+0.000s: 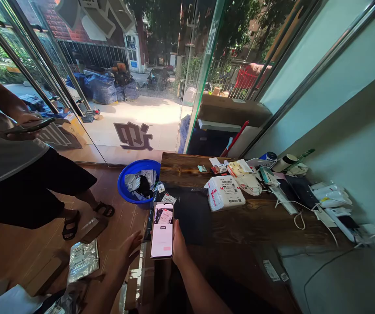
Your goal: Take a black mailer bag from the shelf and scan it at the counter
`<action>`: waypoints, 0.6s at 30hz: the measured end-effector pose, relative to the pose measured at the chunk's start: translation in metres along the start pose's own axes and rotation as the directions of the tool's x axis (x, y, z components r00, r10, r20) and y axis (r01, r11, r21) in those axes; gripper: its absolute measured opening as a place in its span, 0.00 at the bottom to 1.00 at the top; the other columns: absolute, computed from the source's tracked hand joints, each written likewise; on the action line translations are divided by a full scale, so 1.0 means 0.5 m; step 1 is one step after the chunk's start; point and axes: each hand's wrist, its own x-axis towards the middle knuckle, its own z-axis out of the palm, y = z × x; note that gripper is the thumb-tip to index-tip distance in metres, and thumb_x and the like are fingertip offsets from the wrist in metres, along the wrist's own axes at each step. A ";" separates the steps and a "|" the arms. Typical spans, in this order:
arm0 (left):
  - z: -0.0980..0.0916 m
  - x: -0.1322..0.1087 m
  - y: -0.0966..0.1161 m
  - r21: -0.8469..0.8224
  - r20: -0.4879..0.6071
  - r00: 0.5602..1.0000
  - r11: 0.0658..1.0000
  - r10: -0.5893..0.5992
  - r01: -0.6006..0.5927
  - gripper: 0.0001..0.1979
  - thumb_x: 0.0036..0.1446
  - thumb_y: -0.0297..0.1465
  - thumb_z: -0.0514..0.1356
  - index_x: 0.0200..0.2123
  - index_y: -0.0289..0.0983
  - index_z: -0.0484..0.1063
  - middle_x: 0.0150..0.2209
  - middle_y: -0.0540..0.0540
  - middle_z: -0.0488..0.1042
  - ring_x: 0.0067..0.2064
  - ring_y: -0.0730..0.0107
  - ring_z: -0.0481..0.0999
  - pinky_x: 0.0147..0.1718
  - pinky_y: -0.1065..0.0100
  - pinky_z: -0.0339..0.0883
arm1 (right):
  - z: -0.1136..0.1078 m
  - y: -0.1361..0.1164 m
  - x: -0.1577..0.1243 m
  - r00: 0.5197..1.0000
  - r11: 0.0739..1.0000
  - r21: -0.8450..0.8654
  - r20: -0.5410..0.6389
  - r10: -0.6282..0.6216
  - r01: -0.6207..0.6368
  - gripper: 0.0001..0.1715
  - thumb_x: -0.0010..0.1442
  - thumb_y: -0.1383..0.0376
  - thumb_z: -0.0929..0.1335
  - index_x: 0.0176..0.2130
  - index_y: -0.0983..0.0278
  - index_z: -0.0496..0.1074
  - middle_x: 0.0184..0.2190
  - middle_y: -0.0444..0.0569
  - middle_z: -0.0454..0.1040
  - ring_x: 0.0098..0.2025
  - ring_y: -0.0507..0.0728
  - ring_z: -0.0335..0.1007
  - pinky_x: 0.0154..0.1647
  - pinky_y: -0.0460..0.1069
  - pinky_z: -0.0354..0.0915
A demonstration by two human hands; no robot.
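Note:
My right hand [179,244] holds a smartphone [161,240] upright above the near left edge of the dark wooden table [240,224]. The phone's lit screen shows a picture of a label at its top and a pale area below. Left of the phone is my left hand [131,249], its fingers apart and holding nothing. Just beyond the phone, a dark package with a white label [168,199] lies on the table. A white parcel with a printed label [226,192] sits farther right.
A blue basin [122,185] with bags stands beyond the table's left corner. Another person [7,152] stands at left, holding a phone. Boxes and a silver package [83,260] lie on the floor. Cables [300,220] and small items crowd the table's right side.

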 end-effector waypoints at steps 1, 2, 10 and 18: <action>0.041 -0.004 0.034 0.013 0.063 0.998 1.000 0.012 -0.013 0.30 0.42 0.52 0.60 0.46 0.40 0.76 0.46 0.43 0.79 0.52 0.58 0.75 0.44 0.64 0.71 | -0.004 0.002 -0.009 1.000 1.000 -0.017 0.006 -0.023 0.023 0.46 0.37 0.35 0.74 0.44 0.64 0.74 0.43 0.53 0.80 0.51 0.64 0.74 0.52 0.57 0.68; 0.078 -0.009 0.066 0.047 0.126 0.990 0.997 0.057 -0.064 0.34 0.40 0.55 0.59 0.43 0.36 0.76 0.43 0.40 0.79 0.49 0.55 0.76 0.43 0.63 0.71 | -0.010 0.004 -0.018 0.999 0.998 -0.038 0.005 -0.053 0.053 0.44 0.39 0.36 0.74 0.44 0.64 0.74 0.43 0.52 0.80 0.51 0.64 0.73 0.53 0.56 0.68; 0.232 -0.021 0.119 0.206 0.213 0.960 0.953 0.180 -0.224 0.29 0.44 0.57 0.56 0.25 0.34 0.75 0.26 0.42 0.77 0.34 0.55 0.77 0.32 0.63 0.70 | -0.063 -0.029 -0.065 0.982 0.988 -0.066 -0.115 -0.148 0.141 0.39 0.40 0.37 0.74 0.41 0.62 0.75 0.42 0.51 0.80 0.44 0.61 0.76 0.47 0.54 0.70; 0.236 0.071 0.026 0.525 -0.039 0.974 0.834 0.223 -0.170 0.25 0.52 0.33 0.56 0.52 0.29 0.69 0.53 0.33 0.72 0.58 0.52 0.69 0.58 0.59 0.61 | -0.260 -0.120 -0.089 0.896 0.988 -0.032 -0.418 -0.150 0.151 0.44 0.34 0.32 0.72 0.36 0.64 0.75 0.30 0.51 0.80 0.37 0.66 0.77 0.38 0.59 0.73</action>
